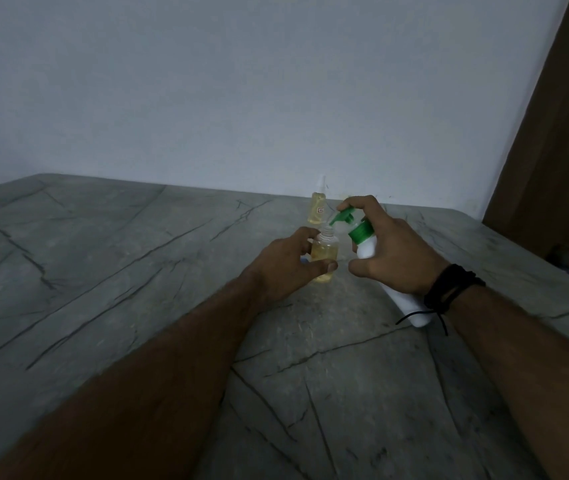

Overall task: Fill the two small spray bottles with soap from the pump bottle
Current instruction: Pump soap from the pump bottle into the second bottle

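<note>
My left hand [288, 263] grips a small clear spray bottle [324, 252] that holds yellow soap and has an uncapped neck. My right hand [392, 252] holds the white pump bottle [368, 251] tilted, its green pump head [345, 216] with the spout right over the small bottle's neck. A finger rests on top of the pump. A second small spray bottle [317, 206], capped and filled with yellow liquid, stands upright behind them near the wall.
Everything sits on a grey marble-patterned table [137, 289] against a pale wall. A brown wooden panel [553, 150] stands at the right. A black cord bracelet [452, 289] is on my right wrist. Something blue [305, 260] peeks out under my left hand.
</note>
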A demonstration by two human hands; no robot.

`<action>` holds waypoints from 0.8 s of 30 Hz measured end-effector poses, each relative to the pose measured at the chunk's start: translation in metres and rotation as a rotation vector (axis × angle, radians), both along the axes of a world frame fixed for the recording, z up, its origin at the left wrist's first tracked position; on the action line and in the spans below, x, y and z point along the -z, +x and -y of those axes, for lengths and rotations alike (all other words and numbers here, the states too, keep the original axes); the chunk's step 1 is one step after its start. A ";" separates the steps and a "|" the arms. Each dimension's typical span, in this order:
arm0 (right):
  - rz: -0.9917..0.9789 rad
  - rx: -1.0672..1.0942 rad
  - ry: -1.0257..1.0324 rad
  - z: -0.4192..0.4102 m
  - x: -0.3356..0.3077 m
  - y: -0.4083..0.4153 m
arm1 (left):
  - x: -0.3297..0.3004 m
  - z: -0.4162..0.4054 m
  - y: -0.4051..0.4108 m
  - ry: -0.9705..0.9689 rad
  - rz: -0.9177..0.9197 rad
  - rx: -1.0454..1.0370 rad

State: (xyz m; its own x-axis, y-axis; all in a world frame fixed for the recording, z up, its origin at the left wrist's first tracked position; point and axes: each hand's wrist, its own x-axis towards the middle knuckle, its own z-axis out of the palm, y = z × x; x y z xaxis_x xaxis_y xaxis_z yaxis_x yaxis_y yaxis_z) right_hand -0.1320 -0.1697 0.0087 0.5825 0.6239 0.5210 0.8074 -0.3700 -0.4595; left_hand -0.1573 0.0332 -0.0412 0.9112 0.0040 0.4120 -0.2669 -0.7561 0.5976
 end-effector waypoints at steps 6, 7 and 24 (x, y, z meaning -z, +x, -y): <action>0.007 0.001 -0.010 0.000 0.000 0.001 | 0.001 0.001 0.001 0.000 -0.005 -0.010; 0.007 0.002 -0.009 0.000 0.000 0.001 | 0.001 0.001 0.001 0.000 -0.004 -0.007; 0.015 -0.009 0.000 0.000 0.000 -0.001 | 0.002 0.000 0.001 -0.019 -0.010 -0.005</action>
